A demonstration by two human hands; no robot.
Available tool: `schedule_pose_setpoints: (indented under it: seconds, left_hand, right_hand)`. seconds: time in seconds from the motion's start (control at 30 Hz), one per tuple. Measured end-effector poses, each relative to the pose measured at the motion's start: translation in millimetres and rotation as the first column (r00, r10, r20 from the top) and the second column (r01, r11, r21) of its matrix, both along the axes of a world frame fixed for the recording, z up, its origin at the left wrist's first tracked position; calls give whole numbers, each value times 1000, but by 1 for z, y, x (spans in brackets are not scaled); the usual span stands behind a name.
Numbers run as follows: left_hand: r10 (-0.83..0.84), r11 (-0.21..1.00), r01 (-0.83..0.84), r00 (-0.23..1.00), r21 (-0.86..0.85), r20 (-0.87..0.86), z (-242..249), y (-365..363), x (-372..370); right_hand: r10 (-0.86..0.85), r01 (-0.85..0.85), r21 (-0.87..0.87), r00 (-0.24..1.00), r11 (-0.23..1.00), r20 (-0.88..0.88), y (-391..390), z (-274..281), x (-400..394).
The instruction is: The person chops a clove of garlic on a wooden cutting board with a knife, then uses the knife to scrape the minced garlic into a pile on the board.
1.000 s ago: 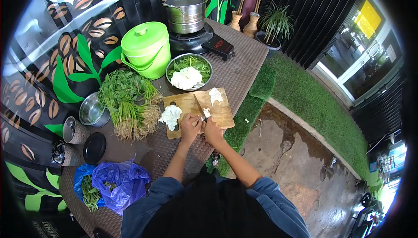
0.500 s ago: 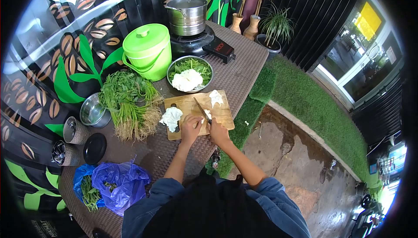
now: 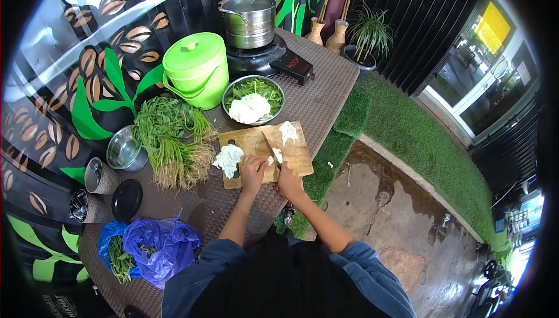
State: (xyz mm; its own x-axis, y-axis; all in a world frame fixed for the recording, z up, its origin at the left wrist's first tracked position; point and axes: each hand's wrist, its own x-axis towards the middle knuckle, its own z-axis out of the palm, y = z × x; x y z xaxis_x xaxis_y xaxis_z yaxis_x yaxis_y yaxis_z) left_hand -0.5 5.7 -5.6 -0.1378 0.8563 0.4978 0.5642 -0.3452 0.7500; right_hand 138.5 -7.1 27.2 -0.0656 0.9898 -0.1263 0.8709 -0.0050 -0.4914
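Note:
My right hand (image 3: 290,180) is closed round the handle of a knife (image 3: 268,144), its blade pointing away over the wooden cutting board (image 3: 297,160). Beside the blade lies a small white piece (image 3: 278,155), apparently cabbage. My left hand (image 3: 253,171) has its fingers bent together at the board, pinching a little white cabbage piece (image 3: 270,160). A larger pale, crumpled cabbage leaf (image 3: 228,159) rests over the board's left end, and another piece (image 3: 288,132) is near its far right corner. Behind the board, a steel bowl (image 3: 282,106) holds cut greens and white cabbage leaves (image 3: 249,108).
Left of the board lies a rooted bunch of greens (image 3: 174,137), beside a metal bowl (image 3: 127,150). A lidded green bucket (image 3: 197,70) and a pot (image 3: 250,24) on a gas stove (image 3: 256,59) stand behind. Blue plastic bags (image 3: 160,248) lie near left; the table edge (image 3: 333,121) is right.
My right hand and the knife have shifted slightly, with the handle turned a little leftward. My left hand has moved slightly left, staying at the board.

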Motion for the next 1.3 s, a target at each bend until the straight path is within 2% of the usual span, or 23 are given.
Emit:
schedule_pose_setpoints:
  seconds: [0.17, 0.27, 0.33, 0.37, 0.47, 0.57, 0.7, 0.73, 0.77, 0.83, 0.87, 1.0, 1.07, 1.17, 1.3]
  left_hand:
    - [17, 1000, -17, 999, 23, -37, -1, 1, -1]
    - [26, 999, -25, 999, 34, -32, -4, 1, -1]
    - [21, 999, -20, 999, 40, -25, 0, 1, 0]
    - [15, 999, -14, 1000, 40, -22, 1, -1, -1]
    - [6, 1000, -5, 999, 26, -45, -2, -1, -2]
    - [6, 1000, -5, 999, 24, -43, -2, 0, -2]
    - [11, 999, -10, 999, 47, -34, 1, 0, 1]
    - [16, 999, -14, 999, 42, -43, -1, 1, 1]
    - [18, 999, -16, 998, 33, -57, -4, 0, -1]
    - [14, 1000, -12, 998, 28, -65, -5, -2, -2]
    - [17, 999, -15, 998, 31, -64, -5, 0, -1]
    - [11, 1000, -9, 997, 29, -74, -3, 1, -1]
    - [9, 1000, -7, 998, 27, -67, -7, 2, -1]
    - [11, 1000, -9, 998, 29, -56, 2, -1, 0]
    - [8, 999, -6, 999, 35, -47, -2, 1, 0]
  right_hand:
    - [45, -44, -31, 999, 999, 19, 6, 12, 4]
    - [31, -34, 34, 996, 999, 81, -9, -4, -2]
    - [-58, 56, 50, 997, 997, 48, -12, -6, -10]
    - [-54, 51, 51, 997, 997, 50, -8, -6, -8]
    - [24, -30, -66, 995, 997, -95, 6, 13, 11]
    - [29, -35, -84, 996, 996, -79, 0, 18, 14]
    - [-52, 53, -55, 999, 997, 10, -11, 8, -9]
    - [-49, 47, 32, 997, 998, 61, -6, 7, -10]
    - [-48, 47, 28, 997, 999, 57, -1, 7, -7]
    - [7, -13, -94, 998, 995, -63, 7, 20, 4]
    - [34, -40, -110, 998, 993, -51, 8, 25, 8]
    - [6, -6, -102, 1000, 995, 0, -9, 19, -1]
    - [-68, 68, -65, 998, 996, 1, -17, 14, -10]
    - [-50, 49, -41, 999, 998, -19, -4, 6, -9]
    - [19, -18, -66, 1000, 998, 17, -3, 25, -1]
